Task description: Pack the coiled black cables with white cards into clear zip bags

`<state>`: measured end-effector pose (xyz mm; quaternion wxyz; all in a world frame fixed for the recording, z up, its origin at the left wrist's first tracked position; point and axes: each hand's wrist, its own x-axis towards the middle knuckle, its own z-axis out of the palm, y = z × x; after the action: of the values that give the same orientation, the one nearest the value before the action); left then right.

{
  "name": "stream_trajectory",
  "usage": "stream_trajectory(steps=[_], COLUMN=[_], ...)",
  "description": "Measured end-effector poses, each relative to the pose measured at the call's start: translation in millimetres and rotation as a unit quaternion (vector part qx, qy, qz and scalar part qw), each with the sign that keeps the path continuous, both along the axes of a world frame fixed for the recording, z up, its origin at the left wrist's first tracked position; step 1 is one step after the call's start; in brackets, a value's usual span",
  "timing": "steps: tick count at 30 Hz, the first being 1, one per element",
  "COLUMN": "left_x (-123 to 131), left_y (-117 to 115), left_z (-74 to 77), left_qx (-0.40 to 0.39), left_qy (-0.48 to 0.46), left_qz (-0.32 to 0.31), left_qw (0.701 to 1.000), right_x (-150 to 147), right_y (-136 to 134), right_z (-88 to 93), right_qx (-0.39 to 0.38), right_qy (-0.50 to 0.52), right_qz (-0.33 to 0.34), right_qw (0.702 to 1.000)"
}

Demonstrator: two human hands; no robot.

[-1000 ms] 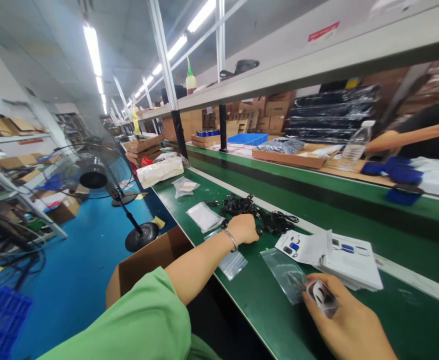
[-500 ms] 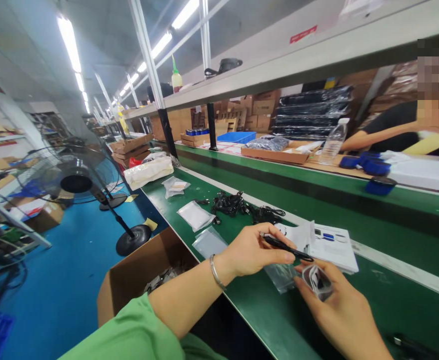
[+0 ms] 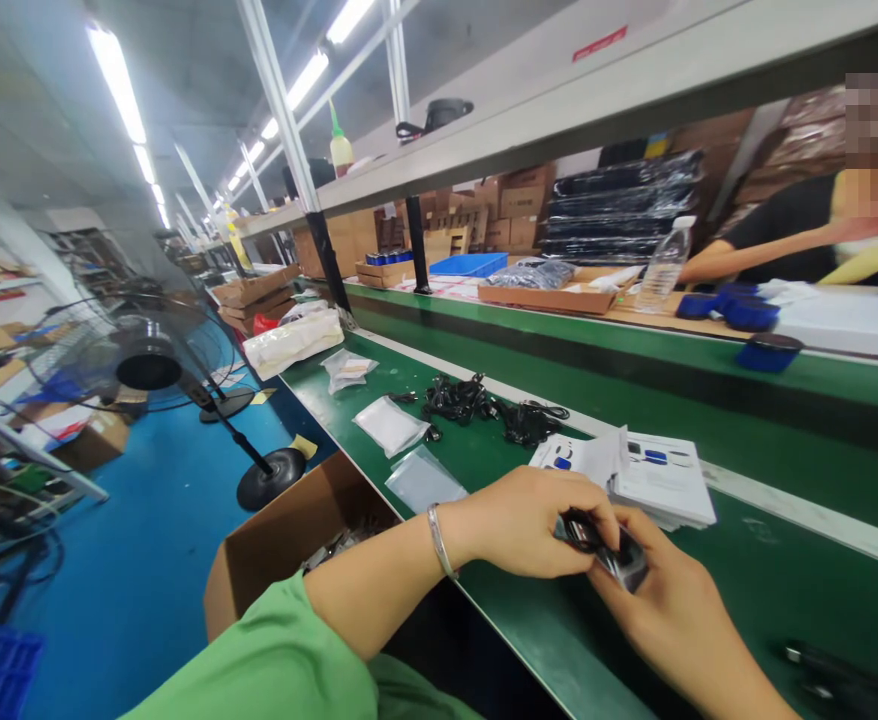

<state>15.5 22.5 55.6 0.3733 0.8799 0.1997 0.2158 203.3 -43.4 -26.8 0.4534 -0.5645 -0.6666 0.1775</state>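
My left hand [image 3: 551,522] is closed on a bundled black cable [image 3: 580,530], whose front end sits at the mouth of a clear plastic bag [image 3: 629,562]. Around that bag my right hand [image 3: 671,590] is closed, its thumb and fingers at the opening. How far the cable is inside the bag is hidden by my fingers. Just beyond the hands lies a stack of printed leaflets [image 3: 668,480]. Several black cables [image 3: 461,398] are heaped farther up the green bench [image 3: 514,630]. Flat clear bags [image 3: 424,480] and a white packet [image 3: 390,427] lie left of them.
An open cardboard box [image 3: 259,560] stands below the bench edge at left, near a floor fan [image 3: 150,365]. More black cables [image 3: 844,680] lie at lower right. Across the bench are a plastic bottle [image 3: 665,265], blue round items [image 3: 769,350] and a co-worker's arm [image 3: 761,255].
My left hand has moved right and down, bringing the cable from above the bag to its mouth. My right hand still holds the bag.
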Motion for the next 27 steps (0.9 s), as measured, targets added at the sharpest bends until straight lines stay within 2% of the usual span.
stream_trajectory(steps=[3, 6, 8, 12, 17, 21, 24, 27], left_x=[1.2, 0.6, -0.1, -1.5, -4.0, -1.3, 4.3, 10.3], left_y=[0.2, -1.4, -4.3, -12.8, -15.6, -16.3, -22.0, -25.8], left_z=[0.3, -2.0, -3.0, -3.3, -6.7, -8.8, -9.7, -12.6], left_qx=[-0.045, -0.140, -0.173, -0.134, -0.124, -0.053, -0.025, -0.099], left_qy=[0.044, -0.025, -0.062, -0.064, -0.099, -0.090, -0.073, -0.071], left_qz=[0.001, 0.024, 0.031, 0.035, -0.029, -0.042, 0.037, 0.163], left_qw=[0.998, 0.989, 0.982, 0.988, 0.987, 0.994, 0.996, 0.979], right_x=[3.9, 9.0, 10.2, 11.1, 9.7, 3.5, 0.3, -2.0], right_y=[2.6, 5.2, 5.3, 4.3, 3.2, 0.8, -0.6, -0.9], right_z=[-4.0, -9.1, -11.0, -12.7, -7.4, 0.5, 1.5, 1.4], right_qx=[-0.011, -0.007, -0.003, 0.031, 0.018, 0.027, 0.030, 0.029], right_qy=[-0.013, -0.015, -0.021, -0.029, -0.024, -0.003, -0.010, -0.016], right_qz=[0.031, 0.038, 0.038, 0.046, 0.053, 0.039, 0.029, 0.003], right_qw=[0.999, 0.999, 0.999, 0.998, 0.998, 0.999, 0.999, 0.999])
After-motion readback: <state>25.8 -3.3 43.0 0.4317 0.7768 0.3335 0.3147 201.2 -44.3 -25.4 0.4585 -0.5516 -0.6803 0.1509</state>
